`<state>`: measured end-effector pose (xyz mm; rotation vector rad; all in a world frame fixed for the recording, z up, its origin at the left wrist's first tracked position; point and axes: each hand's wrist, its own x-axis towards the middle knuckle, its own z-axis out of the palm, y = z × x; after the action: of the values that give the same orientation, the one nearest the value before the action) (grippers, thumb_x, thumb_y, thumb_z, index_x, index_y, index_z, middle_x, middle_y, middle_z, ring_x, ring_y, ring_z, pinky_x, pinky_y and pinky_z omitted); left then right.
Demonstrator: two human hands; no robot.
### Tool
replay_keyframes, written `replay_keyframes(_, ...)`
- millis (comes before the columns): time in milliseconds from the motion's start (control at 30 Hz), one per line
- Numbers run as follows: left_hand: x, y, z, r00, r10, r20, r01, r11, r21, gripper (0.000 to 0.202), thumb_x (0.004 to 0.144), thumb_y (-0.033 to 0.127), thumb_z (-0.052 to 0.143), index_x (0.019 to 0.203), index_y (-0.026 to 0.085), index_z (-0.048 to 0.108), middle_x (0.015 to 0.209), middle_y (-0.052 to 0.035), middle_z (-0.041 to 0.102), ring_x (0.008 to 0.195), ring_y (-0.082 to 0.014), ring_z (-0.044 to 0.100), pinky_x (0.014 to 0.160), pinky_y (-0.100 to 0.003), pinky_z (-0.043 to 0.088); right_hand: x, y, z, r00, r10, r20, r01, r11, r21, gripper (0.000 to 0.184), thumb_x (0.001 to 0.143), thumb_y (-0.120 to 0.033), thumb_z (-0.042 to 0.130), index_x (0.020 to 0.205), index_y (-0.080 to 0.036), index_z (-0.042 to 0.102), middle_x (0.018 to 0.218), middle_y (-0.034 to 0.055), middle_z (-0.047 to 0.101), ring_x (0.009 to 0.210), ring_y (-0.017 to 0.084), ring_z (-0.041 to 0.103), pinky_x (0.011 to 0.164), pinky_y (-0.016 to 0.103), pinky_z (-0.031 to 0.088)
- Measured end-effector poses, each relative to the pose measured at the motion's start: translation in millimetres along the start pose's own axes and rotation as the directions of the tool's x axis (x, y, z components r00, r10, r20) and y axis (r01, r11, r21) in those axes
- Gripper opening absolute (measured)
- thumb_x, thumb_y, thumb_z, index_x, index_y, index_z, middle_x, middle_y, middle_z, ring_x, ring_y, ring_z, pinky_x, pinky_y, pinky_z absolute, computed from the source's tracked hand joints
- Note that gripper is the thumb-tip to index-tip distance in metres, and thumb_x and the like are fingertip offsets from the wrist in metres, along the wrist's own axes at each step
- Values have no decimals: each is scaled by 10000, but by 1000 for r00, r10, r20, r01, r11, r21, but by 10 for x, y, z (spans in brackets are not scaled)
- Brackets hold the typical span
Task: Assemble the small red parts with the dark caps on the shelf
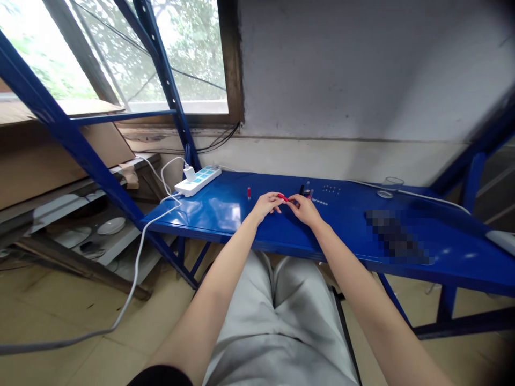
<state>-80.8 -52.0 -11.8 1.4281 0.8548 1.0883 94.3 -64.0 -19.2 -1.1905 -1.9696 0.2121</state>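
My left hand [267, 205] and my right hand [304, 208] meet over the front part of the blue table [225, 206]. Between their fingertips is a small red piece [283, 198], pinched from both sides; its exact kind is too small to make out. To the left of my hands a short red tube [249, 193] with a paler lower end is on the tabletop. Just beyond my right hand are a small black piece [301, 190] and a thin clear stick [321, 201], with other little parts partly hidden by the fingers.
Several tiny pieces [331, 189] lie in rows farther back. A clear round container [390, 187] is at the back right, near a white cable. Pixelation covers a dark object [396, 238] on the right. At the left end sits a white power strip [198, 181] with its cord hanging down.
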Motion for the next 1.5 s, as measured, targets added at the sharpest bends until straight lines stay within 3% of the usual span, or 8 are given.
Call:
replay_keyframes(200,8,-22,21,999,14,-53,-12,999,38,257,715,264,655,902,103,582,748,-55,664,440,-59,546,387,-168,280,9,-15,-21,997,-27,69,33,995,-94,189,791,-364,533,801,-186,599,834,49,576,600,114,494,538,236,364)
replay_keyframes(367,5,8,9,968,88,-235,-76,995,58,248,750,334,619,858,117,568,754,-45,656,418,-33,495,378,-168,280,-29,-9,-147,970,206,131,-174,959,-226,83,736,-245,555,792,-196,591,735,12,595,629,120,522,546,219,348)
replay_keyframes(600,8,4,0,956,96,-278,-72,993,98,244,742,331,628,858,126,565,760,-46,653,437,-39,485,398,-177,309,-84,104,-346,842,537,-39,-523,798,-301,156,716,-235,564,856,-197,621,840,63,664,773,190,600,585,246,381)
replay_keyframes(833,20,-23,-19,955,122,-269,-95,989,112,237,745,329,622,850,124,565,720,-34,640,428,-42,482,417,-182,335,-58,106,-390,746,657,-110,-652,686,-323,173,768,-280,537,875,-186,634,895,102,667,885,241,610,677,298,424)
replay_keyframes(1100,20,-22,88,962,160,-222,-120,976,183,246,720,330,632,837,118,592,663,-24,615,488,-61,498,491,-192,397,-36,158,-333,757,640,-135,-645,695,-318,182,755,-339,551,788,-192,652,832,109,669,862,261,620,718,344,435)
replay_keyframes(1367,186,-81,426,974,225,11,-192,805,562,191,680,302,664,791,147,680,652,-25,627,584,-107,523,592,-225,411,-31,216,-296,780,606,-155,-621,720,-310,159,723,-319,576,746,-195,673,790,93,678,808,232,628,692,306,437)
replay_keyframes(1500,321,-79,595,977,201,-72,-112,768,631,172,684,281,661,796,153,690,699,-46,647,638,-141,558,626,-249,419,-38,208,-282,779,607,-156,-622,717,-314,170,736,-321,570,791,-205,681,819,94,682,825,231,626,692,306,436)
